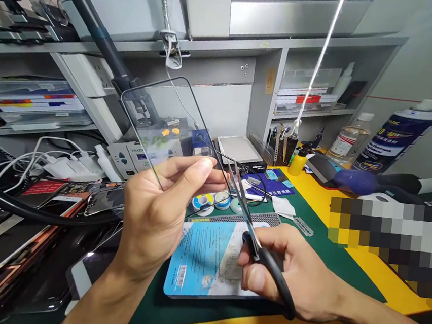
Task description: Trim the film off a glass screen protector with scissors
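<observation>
The left hand pinches a clear, black-edged phone screen glass up above the green mat. The right hand grips scissors by its edge, maybe touching. Best keep the glass still and snip gently.

Black-edged panel; scissors beside it

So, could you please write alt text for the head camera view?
A left hand holds up a clear, dark-edged panel, and the right hand holds scissors, above a blue box on a green mat.
</observation>
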{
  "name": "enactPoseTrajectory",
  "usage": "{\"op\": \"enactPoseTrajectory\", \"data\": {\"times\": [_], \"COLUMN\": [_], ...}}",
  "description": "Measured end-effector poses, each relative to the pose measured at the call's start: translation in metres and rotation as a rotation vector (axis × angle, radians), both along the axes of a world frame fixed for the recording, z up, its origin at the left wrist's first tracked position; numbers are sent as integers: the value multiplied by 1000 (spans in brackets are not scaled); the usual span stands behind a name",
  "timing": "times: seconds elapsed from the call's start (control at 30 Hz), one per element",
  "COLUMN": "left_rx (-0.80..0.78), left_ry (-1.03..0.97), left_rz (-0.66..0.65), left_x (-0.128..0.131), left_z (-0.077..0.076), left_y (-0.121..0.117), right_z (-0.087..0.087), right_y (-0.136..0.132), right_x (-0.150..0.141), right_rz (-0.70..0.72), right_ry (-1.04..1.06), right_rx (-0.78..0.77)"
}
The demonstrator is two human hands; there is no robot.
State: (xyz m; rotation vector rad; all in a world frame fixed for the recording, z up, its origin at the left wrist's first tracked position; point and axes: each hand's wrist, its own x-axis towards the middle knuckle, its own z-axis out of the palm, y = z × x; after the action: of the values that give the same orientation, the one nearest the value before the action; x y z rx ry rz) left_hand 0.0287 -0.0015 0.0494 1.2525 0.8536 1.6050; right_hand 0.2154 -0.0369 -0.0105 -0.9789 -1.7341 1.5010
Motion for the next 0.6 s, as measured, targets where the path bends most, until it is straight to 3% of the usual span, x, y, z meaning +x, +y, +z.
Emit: {"op": "enactPoseTrajectory", "data": {"times": [0.23, 0.47, 0.6], "left_rx": [-46, -66, -89], "left_ry": [-27, -87, -111], "left_rz": [-27, -98, -124], "left_x": [-4, -4, -5], "left_z": [-3, -4, -5], "left_y": [-2, -4, -4], "right_z": [0, -6, -9], "right_y": [1, 6, 6], "right_x": [-6, -7, -5], "right_rz": [-115, -321, -377], "right_ry": [-137, -220, -227], "right_rx": [202, 786, 966]}}
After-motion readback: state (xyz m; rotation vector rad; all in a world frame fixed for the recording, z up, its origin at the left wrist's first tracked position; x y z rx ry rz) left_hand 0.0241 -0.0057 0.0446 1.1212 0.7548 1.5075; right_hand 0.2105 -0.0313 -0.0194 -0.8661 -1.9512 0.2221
